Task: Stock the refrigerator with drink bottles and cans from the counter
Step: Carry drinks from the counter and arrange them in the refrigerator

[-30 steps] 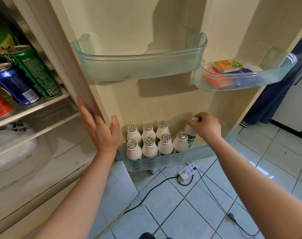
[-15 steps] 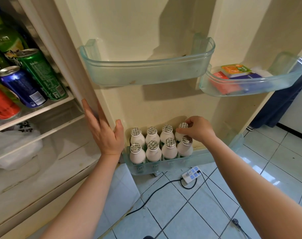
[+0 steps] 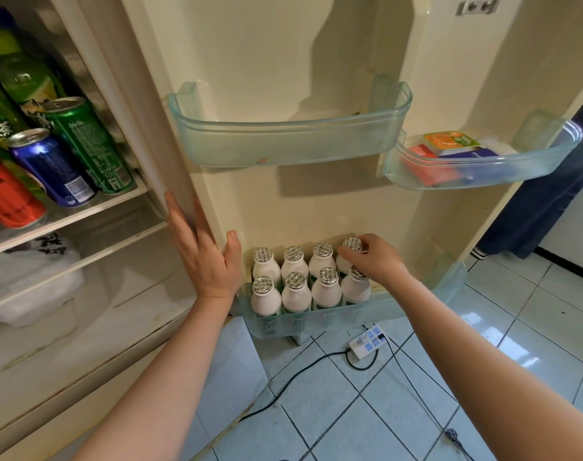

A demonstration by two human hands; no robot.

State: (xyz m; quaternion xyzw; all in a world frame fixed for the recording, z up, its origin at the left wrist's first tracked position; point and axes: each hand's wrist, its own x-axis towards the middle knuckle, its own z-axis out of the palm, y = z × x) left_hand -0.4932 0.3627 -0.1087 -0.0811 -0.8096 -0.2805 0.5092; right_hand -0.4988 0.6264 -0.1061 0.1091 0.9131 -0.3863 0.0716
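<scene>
Several small white bottles with silver foil caps stand in two rows in the bottom door bin (image 3: 416, 307) of the open refrigerator. My right hand (image 3: 373, 259) pinches the cap end of the back-right white bottle (image 3: 352, 245), which stands in the back row beside the others. My left hand (image 3: 205, 257) lies flat with straight fingers against the inner edge of the refrigerator door (image 3: 250, 201), just left of the bottles. On the fridge shelf (image 3: 94, 207) at left lie a green can (image 3: 87, 141), a blue can (image 3: 50, 168), a red can (image 3: 7, 197) and a green bottle (image 3: 21, 74).
An empty clear door bin (image 3: 283, 144) hangs above the bottles. A second door bin (image 3: 483, 174) at right holds flat packets. A white plastic bag (image 3: 34, 277) sits on the lower fridge shelf. A power strip (image 3: 366, 344) and black cables lie on the tiled floor below.
My right hand carried the white bottle leftward from the bin's open right side into the back row and set it next to the others. My left hand stayed on the door edge.
</scene>
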